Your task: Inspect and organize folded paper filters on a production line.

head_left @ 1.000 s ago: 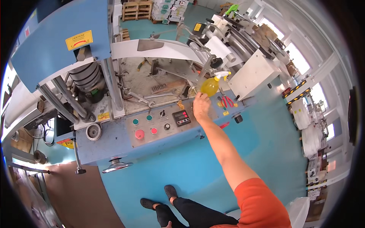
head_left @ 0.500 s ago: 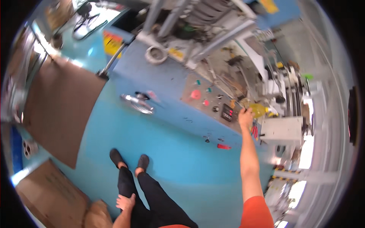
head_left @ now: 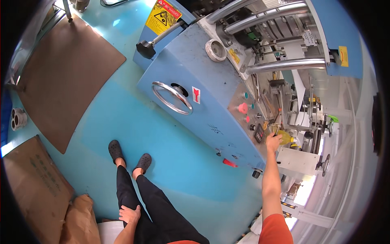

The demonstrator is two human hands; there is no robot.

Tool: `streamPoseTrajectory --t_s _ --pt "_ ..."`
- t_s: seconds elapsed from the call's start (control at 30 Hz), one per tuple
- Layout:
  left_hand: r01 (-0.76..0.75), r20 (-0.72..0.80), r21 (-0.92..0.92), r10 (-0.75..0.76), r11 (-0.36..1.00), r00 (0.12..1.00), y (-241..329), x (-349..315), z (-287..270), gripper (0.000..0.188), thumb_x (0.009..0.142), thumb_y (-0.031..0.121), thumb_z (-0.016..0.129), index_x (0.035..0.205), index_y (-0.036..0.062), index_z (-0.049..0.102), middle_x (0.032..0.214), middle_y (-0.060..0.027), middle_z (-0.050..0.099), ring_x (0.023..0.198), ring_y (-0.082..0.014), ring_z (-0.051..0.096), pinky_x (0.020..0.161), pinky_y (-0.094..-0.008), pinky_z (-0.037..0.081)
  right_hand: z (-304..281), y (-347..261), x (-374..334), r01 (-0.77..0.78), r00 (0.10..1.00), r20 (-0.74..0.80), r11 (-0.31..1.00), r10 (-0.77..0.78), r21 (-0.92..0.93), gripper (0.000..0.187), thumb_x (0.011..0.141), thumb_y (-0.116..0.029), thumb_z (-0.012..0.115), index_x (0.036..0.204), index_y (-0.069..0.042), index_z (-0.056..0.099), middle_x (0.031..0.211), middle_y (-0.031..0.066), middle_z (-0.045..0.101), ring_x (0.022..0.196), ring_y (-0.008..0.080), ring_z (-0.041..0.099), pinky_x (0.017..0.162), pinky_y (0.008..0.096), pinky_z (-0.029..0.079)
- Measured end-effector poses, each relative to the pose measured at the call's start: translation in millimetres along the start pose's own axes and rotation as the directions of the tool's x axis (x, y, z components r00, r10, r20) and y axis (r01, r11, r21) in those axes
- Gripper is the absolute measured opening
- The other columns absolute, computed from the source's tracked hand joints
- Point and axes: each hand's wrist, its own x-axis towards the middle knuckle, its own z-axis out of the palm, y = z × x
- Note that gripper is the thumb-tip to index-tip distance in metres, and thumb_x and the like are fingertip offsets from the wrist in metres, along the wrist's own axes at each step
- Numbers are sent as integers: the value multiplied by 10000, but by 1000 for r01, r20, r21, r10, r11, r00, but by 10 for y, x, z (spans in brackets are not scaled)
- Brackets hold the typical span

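Note:
My left hand (head_left: 130, 214) rests on my thigh in black trousers, its fingers lying loosely against the cloth with nothing in them. My right arm reaches out to the edge of a blue machine (head_left: 191, 69). There my right hand (head_left: 274, 141) has its fingers bent together over something small that they mostly hide. Just beyond these fingers lies a yellow bottle (head_left: 287, 138); whether they touch it I cannot tell. Beside the hand is a control panel with a small black display (head_left: 258, 133), a red mushroom button (head_left: 243, 107) and several other knobs and buttons.
A chrome handwheel (head_left: 172, 97) and a black-knobbed lever (head_left: 146, 49) stick out from the machine. Steel rollers (head_left: 284, 66) lie above the panel. On the blue floor are a brown mat (head_left: 69, 81), a cardboard box (head_left: 36, 187) and brown paper (head_left: 81, 219).
My view has turned, so the machine sits lower and farther right in the picture, now sharper. The right hand remains beside the yellow bottle; the left stays on my thigh.

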Motion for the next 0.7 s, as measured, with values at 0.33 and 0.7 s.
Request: streamPoseTrajectory --t_s 0.33,0.7 --pt "5 10 40 -5 999 1000 110 -34 -147 871 677 657 740 1219 55 418 1192 -124 519 1155 -292 514 974 -457 383 43 33 25 12 1000 -29 1000 -12 -22 488 930 -386 504 1123 55 421 1117 346 532 945 494 612 812 531 521" --pt "-28 -53 58 31 998 998 94 -14 -555 908 664 687 731 1248 64 423 1217 -139 530 1188 -296 512 995 -469 375 -42 -18 -58 -18 996 83 1000 19 -16 515 960 -404 461 1179 61 427 1111 342 539 991 502 591 866 538 490"
